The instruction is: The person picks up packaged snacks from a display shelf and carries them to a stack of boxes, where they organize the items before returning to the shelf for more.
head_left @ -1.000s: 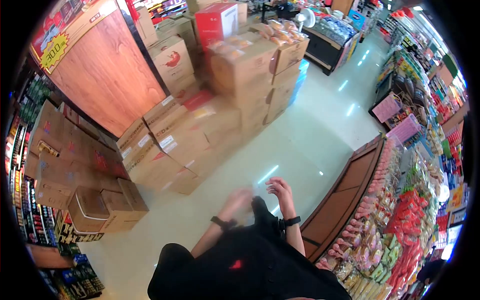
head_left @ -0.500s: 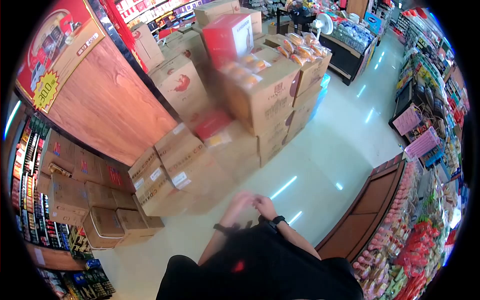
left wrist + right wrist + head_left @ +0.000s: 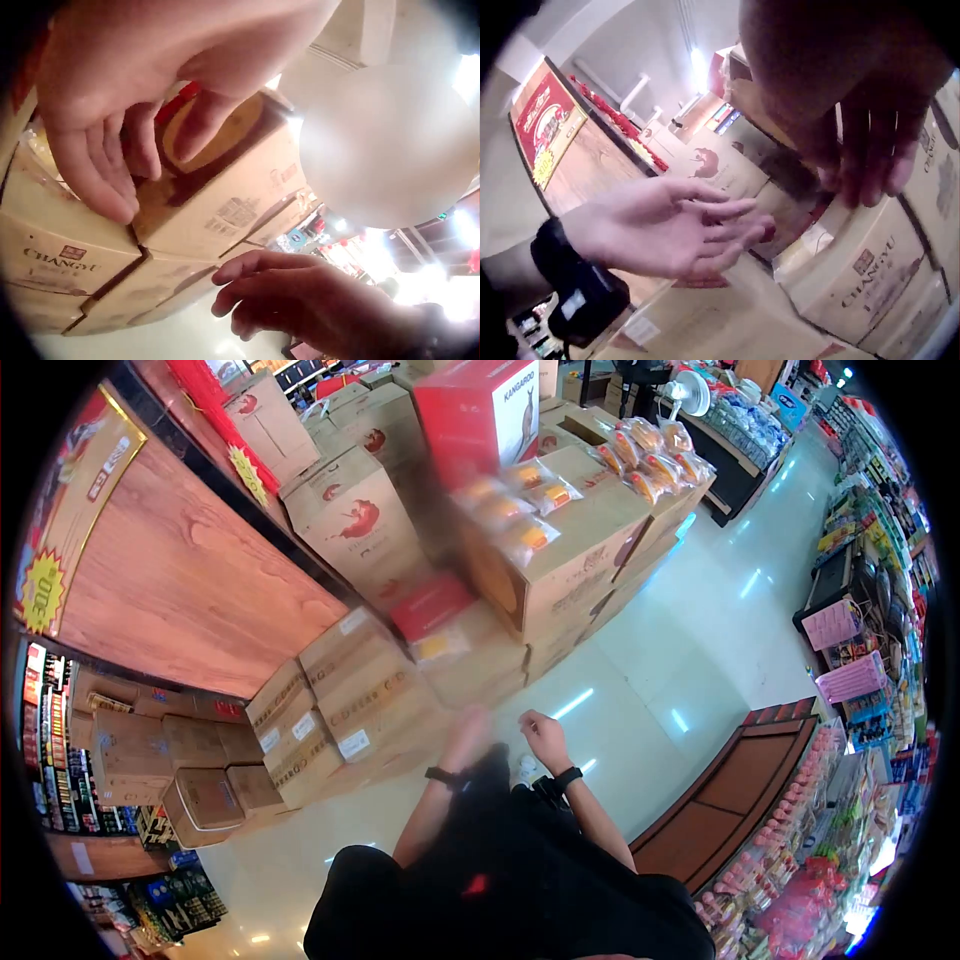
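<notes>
Both hands are empty, held in front of the body a short way apart. In the head view the left hand (image 3: 468, 738) is slightly blurred and overlaps the low stack of cartons (image 3: 380, 690). To its right, the right hand (image 3: 543, 740) hangs over the pale floor with loosely bent fingers. Up close in the left wrist view, the fingers of the left hand (image 3: 135, 90) droop with nothing between them, and the right hand (image 3: 292, 296) shows below. The right wrist view has the left hand (image 3: 667, 229) with its palm in sight and fingers extended, beside the right hand (image 3: 847, 97), whose fingers point down.
Ahead, a taller carton stack (image 3: 580, 550) carries packaged bread (image 3: 530, 490) and a red KANGAROO box (image 3: 480, 420). A wood-grain panel (image 3: 190, 570) stands at left. On the right is a brown-sided counter (image 3: 710, 790) of bagged goods. Pale tiled floor (image 3: 660, 660) lies between.
The view has turned and come nearer the carton stacks, which now appear larger. The hands came close together half a second ago and are now apart again.
</notes>
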Available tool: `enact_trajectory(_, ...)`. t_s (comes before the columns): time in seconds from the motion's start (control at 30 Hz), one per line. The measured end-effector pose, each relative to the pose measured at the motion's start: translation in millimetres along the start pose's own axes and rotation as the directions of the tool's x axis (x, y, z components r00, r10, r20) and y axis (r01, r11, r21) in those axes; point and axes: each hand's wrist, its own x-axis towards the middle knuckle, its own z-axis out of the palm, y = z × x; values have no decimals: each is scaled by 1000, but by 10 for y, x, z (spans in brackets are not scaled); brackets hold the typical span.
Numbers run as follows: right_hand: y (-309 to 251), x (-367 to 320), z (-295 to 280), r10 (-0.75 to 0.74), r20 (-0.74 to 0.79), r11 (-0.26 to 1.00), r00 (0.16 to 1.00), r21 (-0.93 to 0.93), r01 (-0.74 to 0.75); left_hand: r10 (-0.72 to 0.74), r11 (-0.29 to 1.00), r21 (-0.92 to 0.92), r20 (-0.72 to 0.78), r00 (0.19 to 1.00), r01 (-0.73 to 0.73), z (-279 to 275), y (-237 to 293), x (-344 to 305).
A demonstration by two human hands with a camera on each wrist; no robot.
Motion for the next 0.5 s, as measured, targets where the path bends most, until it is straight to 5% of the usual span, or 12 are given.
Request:
enact_trajectory(0.13, 98, 598, 229, 1, 38, 999, 999, -36, 0, -27, 993, -115, -187, 982, 6, -144, -27, 564)
enact_trajectory(0.23, 173, 1086, 464, -2, 156, 977, 988, -210, 36, 27, 995, 102, -404, 914, 16, -384, -535, 1283)
enact_trajectory(0.33, 331, 1663, 744, -111, 292, 963, 950, -206, 175, 337, 873, 481, -470, 816, -84, -898, -1563, 2257)
enact_trajectory(0.4, 165, 1949, 837, -83, 407, 969, 910, -182, 169, -88, 994, -6, -648, 757, 111, -834, -1340, 2406)
enact_trajectory(0.43, 232, 2063, 1006, -163, 336, 975, 928, -88, 203, -317, 947, -259, -649, 692, 190, -858, -1366, 2502)
enact_trajectory(0.5, 279, 2326, 1217, -173, 373, 978, 912, -44, 204, -101, 974, -219, -629, 771, -51, -1033, -1525, 2662)
